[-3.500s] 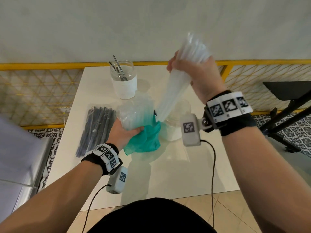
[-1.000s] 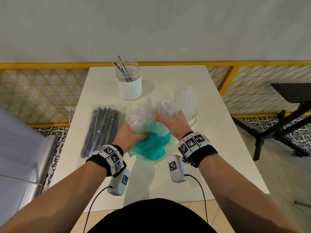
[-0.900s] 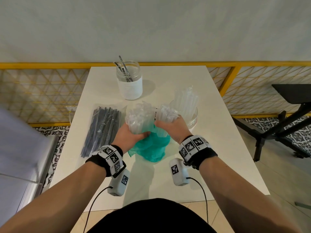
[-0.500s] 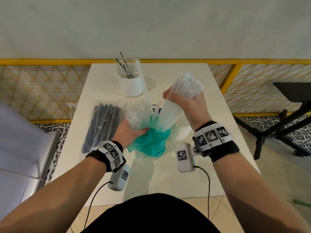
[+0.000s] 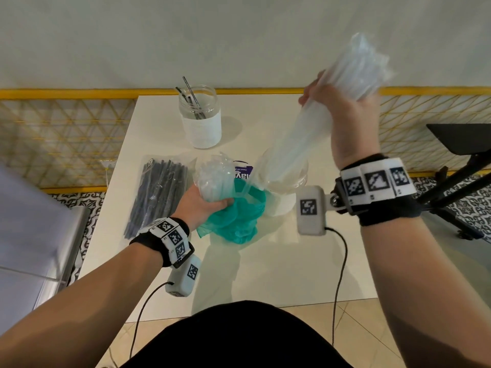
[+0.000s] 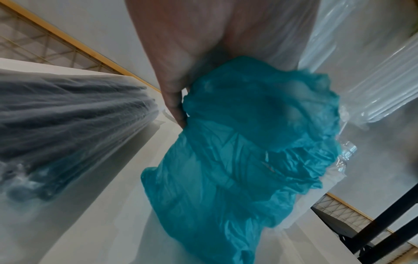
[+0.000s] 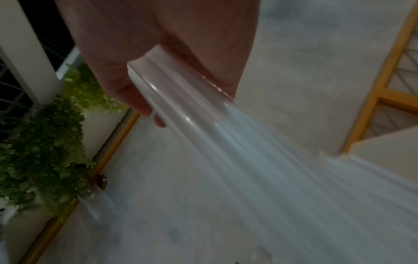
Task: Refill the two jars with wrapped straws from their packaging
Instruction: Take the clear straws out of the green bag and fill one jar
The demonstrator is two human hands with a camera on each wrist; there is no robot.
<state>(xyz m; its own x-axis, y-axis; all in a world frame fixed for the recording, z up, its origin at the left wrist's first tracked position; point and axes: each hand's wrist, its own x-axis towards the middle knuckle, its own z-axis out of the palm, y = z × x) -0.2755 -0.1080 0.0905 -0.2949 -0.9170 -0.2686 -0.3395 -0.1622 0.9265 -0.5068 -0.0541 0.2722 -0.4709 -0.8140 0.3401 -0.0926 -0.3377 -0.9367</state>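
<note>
The right hand is raised above the white table, its fingers wrapped tight round a bundle of clear wrapped straws. The bundle slants down and to the left, its lower ends over the mouth of the near glass jar, which stands just right of the teal bag; whether the ends touch inside the jar cannot be made out.

The left hand is low over the table, its fingers curled round the neck of the teal plastic bag, from whose mouth a smaller cluster of clear wrapped straws sticks upward. The bag's crumpled bottom rests on the table.

Farther back stands a second glass jar with a white band and a few dark straws inside. A flat clear packet of black straws lies on the table left of the left hand.
</note>
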